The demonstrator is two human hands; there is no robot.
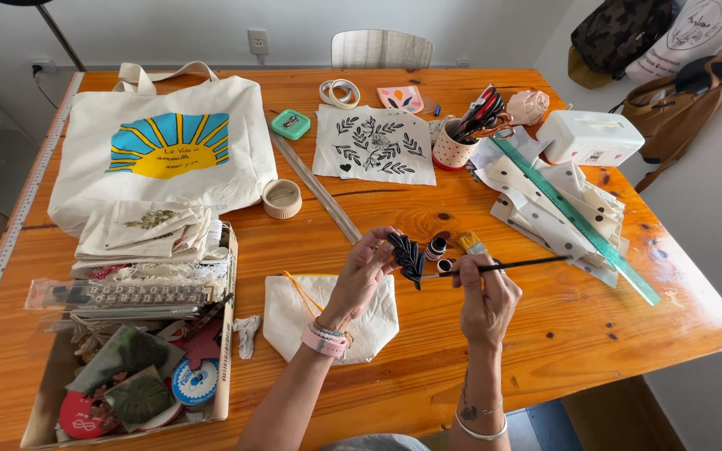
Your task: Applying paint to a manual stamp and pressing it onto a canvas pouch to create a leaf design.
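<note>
Left hand (367, 266) had a pinch grip closed on a black leaf-shaped stamp (408, 259), held up off the counter (428, 209) with its face turned toward the brush, so it could be coated without touching anything. Right hand (485, 292) was closed on a thin black-handled brush (503, 266), pencil-style, tip at the stamp. Small pouch (327, 316) lay flat directly below the left hand. Two small paint pots (436, 248) sat just beyond the stamp, close for reloading. Wide brush (471, 243) rested beside them.

A sun-printed tote bag (160, 146), a green ruler (578, 221) and a polka-dot cup (450, 153) lie about.
</note>
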